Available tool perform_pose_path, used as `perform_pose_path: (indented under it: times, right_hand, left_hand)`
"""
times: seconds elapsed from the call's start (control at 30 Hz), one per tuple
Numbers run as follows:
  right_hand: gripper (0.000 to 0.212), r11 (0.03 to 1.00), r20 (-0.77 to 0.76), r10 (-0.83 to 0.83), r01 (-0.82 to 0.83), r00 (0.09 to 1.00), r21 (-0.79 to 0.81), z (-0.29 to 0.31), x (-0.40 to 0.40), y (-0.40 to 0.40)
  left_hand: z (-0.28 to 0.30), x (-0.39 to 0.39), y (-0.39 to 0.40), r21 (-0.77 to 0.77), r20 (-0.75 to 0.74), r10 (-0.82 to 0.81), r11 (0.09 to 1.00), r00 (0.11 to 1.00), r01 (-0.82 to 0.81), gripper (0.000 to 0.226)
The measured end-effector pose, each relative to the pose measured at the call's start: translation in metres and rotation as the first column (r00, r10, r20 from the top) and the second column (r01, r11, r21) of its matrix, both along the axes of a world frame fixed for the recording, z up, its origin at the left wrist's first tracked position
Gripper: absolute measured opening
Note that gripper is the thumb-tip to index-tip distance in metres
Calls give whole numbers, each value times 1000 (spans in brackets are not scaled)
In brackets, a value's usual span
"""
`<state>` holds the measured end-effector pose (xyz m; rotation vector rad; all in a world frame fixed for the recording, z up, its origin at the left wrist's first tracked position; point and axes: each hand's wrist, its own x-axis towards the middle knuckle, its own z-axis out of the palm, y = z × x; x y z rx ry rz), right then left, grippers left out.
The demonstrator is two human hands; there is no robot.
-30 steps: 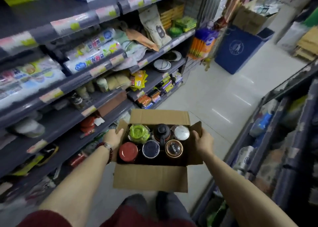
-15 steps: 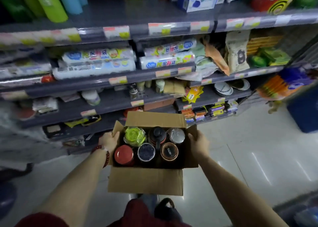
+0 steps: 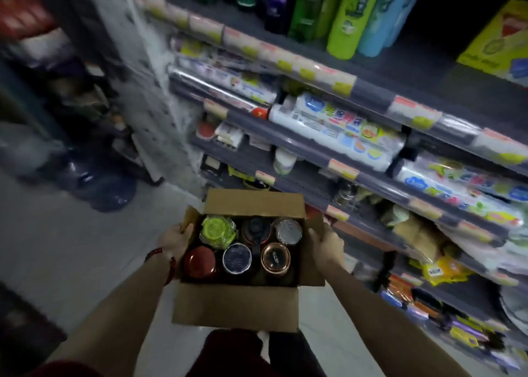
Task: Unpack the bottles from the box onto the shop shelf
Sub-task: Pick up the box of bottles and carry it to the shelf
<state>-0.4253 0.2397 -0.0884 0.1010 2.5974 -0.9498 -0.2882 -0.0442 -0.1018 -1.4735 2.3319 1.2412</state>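
A person stands in the aisle with an open cardboard box (image 3: pixel 237 308) carried between both hands, above the pale floor (image 3: pixel 71 248) and close in front of the shelves (image 3: pixel 371 176). The left hand (image 3: pixel 174 241) grips the box's left wall, fingers curled over the side flap; a red bead bracelet (image 3: pixel 160 258) sits on that wrist. The right hand (image 3: pixel 325 243) grips the right wall the same way, thumb on the flap's edge. All four flaps stand open.

Six bottles stand upright inside, packed tight in two rows of three, only their caps showing. Back row: a lime-green cap (image 3: pixel 218 231) in clear wrap, a black cap (image 3: pixel 255 231), a silver cap (image 3: pixel 288 231). Front row: a red cap (image 3: pixel 200 262), a dark cap (image 3: pixel 237 258) with a silver rim, a copper-rimmed cap (image 3: pixel 275 259).

The shelves run up and to the right, edged with pink and green price tags, holding long wrapped rolls (image 3: pixel 337 131). Tall green and blue bottles (image 3: pixel 351 19) stand on the top shelf. The left of the scene is blurred; a large blue water jug (image 3: pixel 105 188) sits on the floor there.
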Motion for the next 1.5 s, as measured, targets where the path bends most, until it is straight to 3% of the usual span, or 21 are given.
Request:
perform_pose_path:
  times: [0.13,0.37,0.5,0.73,0.9,1.1,1.2,1.5]
  right_hand:
    - [36,958,-8,286,-286,958,-10,-5,-21,-55]
    - [37,763,-82,645,-646,759,21,-4,-17,-145]
    - [29,700,-32,713,-714,700,-19,-7,10,-188]
    - [42,629,-6,777,-777,629,-16,-38,69,-250]
    - [26,609,36,793,-792,608,-51,-70,96,-288]
    - [20,538,58,842,-842,536,-27,-139,106,-350]
    - [19,508,19,861,-861,508,-9,-195,104,-383]
    - [18,469,-42,882,-883,469,-9,-405,105,-454]
  left_hand:
    - [-1,49,-13,42,29,234,971,972,-235,40]
    - [0,135,-13,38,43,561,826,826,-563,40]
    - [-4,178,-13,19,50,663,747,747,-665,38]
    - [-30,249,-34,64,71,763,639,642,-767,42]
    - [-55,275,-54,72,119,790,598,602,-798,45]
    - [-157,302,-88,172,62,860,490,506,-855,67]
    - [-183,288,-110,140,62,871,475,487,-868,54]
    - [-385,280,-175,54,34,894,445,447,-894,39]
